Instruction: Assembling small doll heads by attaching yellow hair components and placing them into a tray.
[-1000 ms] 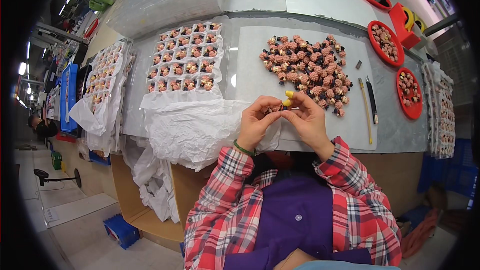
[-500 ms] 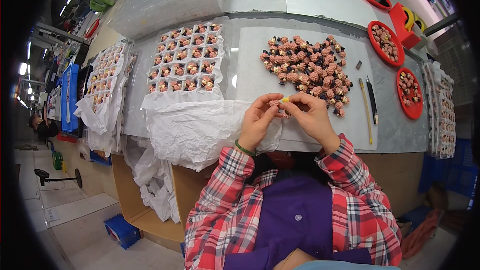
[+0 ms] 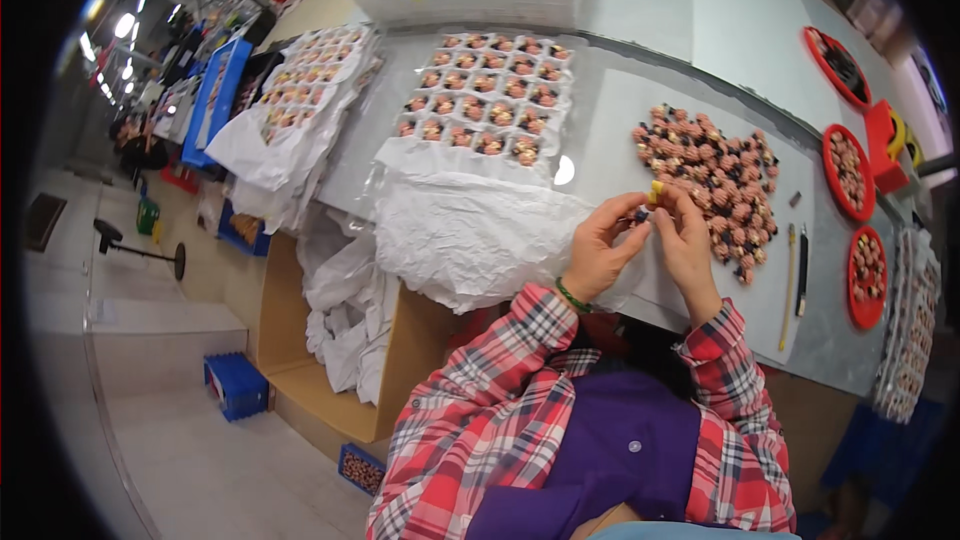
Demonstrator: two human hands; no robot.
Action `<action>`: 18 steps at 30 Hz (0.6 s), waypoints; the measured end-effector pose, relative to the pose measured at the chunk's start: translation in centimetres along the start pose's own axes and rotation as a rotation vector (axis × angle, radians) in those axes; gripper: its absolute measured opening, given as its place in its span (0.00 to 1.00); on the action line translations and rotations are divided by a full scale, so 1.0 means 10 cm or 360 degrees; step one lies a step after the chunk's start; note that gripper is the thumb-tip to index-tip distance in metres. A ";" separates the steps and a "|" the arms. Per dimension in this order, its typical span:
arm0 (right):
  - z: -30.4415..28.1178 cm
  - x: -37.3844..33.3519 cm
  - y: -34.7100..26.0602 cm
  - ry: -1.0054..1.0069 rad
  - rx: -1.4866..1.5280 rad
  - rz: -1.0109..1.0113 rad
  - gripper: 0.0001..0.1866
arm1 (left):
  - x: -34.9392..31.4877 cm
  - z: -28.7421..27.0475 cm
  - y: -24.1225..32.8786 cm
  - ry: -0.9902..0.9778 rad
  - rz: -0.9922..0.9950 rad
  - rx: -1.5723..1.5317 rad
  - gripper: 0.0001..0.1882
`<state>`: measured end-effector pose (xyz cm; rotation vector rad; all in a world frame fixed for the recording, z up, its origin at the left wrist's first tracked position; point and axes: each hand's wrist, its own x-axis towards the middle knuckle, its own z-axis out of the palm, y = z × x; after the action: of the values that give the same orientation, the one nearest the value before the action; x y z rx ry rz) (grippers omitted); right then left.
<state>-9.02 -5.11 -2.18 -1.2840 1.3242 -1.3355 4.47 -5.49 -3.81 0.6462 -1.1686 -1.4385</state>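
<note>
My left hand (image 3: 600,248) is closed in a pinch on a small figurine (image 3: 641,213), which shows dark and pale parts between the fingers. Close against it, my right hand (image 3: 690,245) is also pinched. A small yellow piece (image 3: 656,192) shows at its fingertips; whether it is held or worn on a finger I cannot tell. Just beyond my right hand lies a heap of small figurines (image 3: 715,175) with knobbly pink tops, dark parts and gold bits. To the left, a compartment tray (image 3: 478,95) lined with white tissue holds more of them.
White tissue paper (image 3: 470,230) spills over the table's front edge. A thin stick (image 3: 787,290) and a black pen-like tool (image 3: 802,270) lie right of the heap. Red dishes (image 3: 848,175) line the right side. Stacked trays (image 3: 305,100) stand left, above a cardboard box (image 3: 275,320).
The view has swung, so the table and trays sit further right in the picture. My hands stay together at the figurine; the yellow piece now points more upward.
</note>
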 end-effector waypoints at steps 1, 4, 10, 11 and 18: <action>0.04 0.03 0.02 -0.0082 -0.0131 -0.0056 0.16 | -0.01 0.00 0.02 0.0034 0.0025 0.0031 0.21; 0.17 0.19 0.15 -0.0206 -0.0056 -0.0105 0.18 | -0.03 0.00 0.10 0.0158 0.0299 0.0123 0.22; 0.48 0.26 -0.18 -0.0549 -0.0086 -0.0025 0.24 | -0.19 -0.11 0.51 0.0152 0.0624 0.0214 0.25; 0.50 0.24 -0.18 -0.0654 -0.0330 -0.0119 0.25 | -0.25 -0.16 0.63 0.0204 0.0597 0.0294 0.25; 0.59 0.17 -0.18 -0.0662 -0.0544 -0.0161 0.21 | -0.31 -1.59 1.43 0.1017 0.0154 0.0749 0.20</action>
<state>-3.28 -7.40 -0.71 -1.7704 1.2319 -0.8590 25.10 -5.73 2.74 1.2484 -0.9963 -0.7699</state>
